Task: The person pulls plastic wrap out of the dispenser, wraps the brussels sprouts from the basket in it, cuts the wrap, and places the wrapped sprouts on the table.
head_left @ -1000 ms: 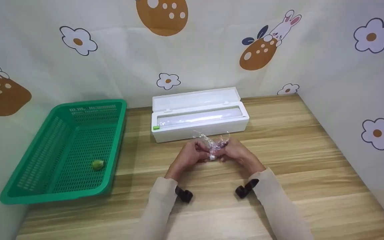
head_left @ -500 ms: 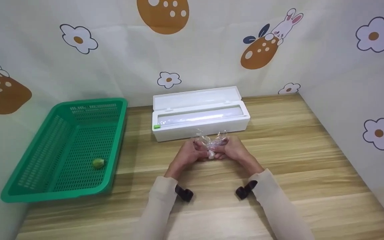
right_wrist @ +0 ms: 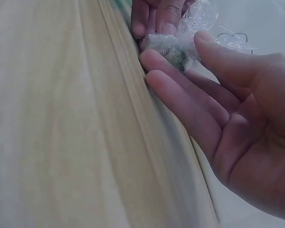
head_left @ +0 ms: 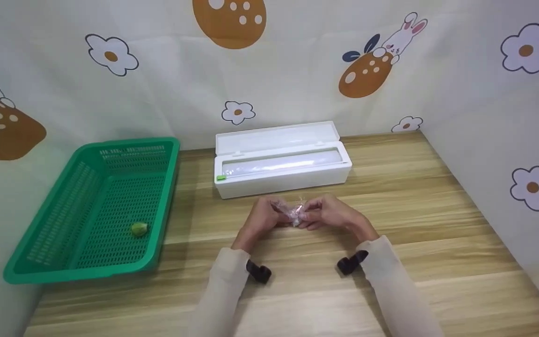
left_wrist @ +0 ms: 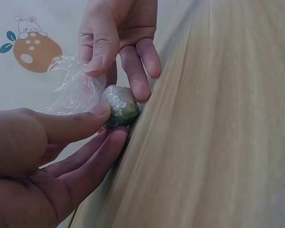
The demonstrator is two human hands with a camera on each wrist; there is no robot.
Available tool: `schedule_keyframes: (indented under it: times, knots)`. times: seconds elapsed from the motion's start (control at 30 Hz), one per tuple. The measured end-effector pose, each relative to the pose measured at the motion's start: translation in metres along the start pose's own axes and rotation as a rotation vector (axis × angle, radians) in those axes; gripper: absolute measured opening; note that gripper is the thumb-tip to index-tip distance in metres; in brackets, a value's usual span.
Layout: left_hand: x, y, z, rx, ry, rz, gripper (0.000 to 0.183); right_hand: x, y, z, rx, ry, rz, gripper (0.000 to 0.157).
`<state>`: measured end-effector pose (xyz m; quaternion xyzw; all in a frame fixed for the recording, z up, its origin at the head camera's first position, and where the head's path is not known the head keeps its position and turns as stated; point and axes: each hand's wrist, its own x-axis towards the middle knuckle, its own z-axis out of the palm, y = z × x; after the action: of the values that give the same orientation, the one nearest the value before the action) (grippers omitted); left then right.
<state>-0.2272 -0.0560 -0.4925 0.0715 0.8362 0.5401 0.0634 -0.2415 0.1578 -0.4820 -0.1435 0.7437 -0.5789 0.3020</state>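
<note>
Close to the tabletop, both hands meet at a small round green vegetable (left_wrist: 123,111), which looks like a Brussels sprout wrapped in cling film. My left hand (head_left: 265,215) pinches it between thumb and fingertips. Loose, crumpled cling film (left_wrist: 69,90) bunches up from the wrapped piece. On the other side, my right hand (head_left: 334,213) pinches this film between thumb and index finger, its other fingers extended beside the vegetable. In the right wrist view, the wrapped vegetable (right_wrist: 173,54) shows green through the film, partly hidden by fingers.
Behind the hands stands a white cling film box (head_left: 283,182), lid (head_left: 276,138) raised, with a roll (head_left: 281,163) inside and a green slider (head_left: 221,178). A green basket (head_left: 170,187) at left contains one small green vegetable (head_left: 139,229). Patterned cloth walls (head_left: 293,70) border the wooden table (head_left: 419,210).
The film ends that stood up between the hands are now lower and more gathered. My right hand has shifted slightly right; the left stays nearly in place.
</note>
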Motion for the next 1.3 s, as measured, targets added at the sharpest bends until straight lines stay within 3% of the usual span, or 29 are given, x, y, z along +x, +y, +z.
schedule_keyframes:
  times: [0.2,0.4,0.57,0.73,0.83,0.97,1.13,1.3]
  knots:
    - [-0.001,0.000,0.000,0.006,-0.009,0.001,0.013,-0.001,-0.002,0.000,-0.035,0.002,0.013,0.029]
    - [-0.001,-0.001,-0.002,-0.004,-0.063,0.014,0.014,0.004,0.001,0.004,-0.036,0.104,0.038,0.023]
    - [-0.003,-0.001,-0.014,-0.012,-0.179,-0.012,0.014,0.008,0.000,0.010,-0.071,0.178,0.052,0.021]
    - [-0.004,-0.002,-0.023,-0.124,-0.338,-0.023,0.024,0.008,-0.003,0.013,-0.115,0.256,0.093,0.024]
    - [-0.005,-0.002,-0.023,-0.157,-0.385,-0.013,0.027,0.007,-0.005,0.015,-0.102,0.304,0.128,0.021]
    - [-0.004,0.000,-0.019,-0.144,-0.350,-0.023,0.024,0.008,-0.007,0.017,-0.059,0.346,0.134,0.014]
    - [-0.004,0.003,-0.008,-0.080,-0.209,-0.045,0.018,0.008,-0.009,0.018,0.004,0.349,0.161,0.012]
    - [-0.004,0.006,-0.003,0.035,-0.093,-0.011,0.013,0.005,-0.016,0.019,0.077,0.315,0.193,0.019]
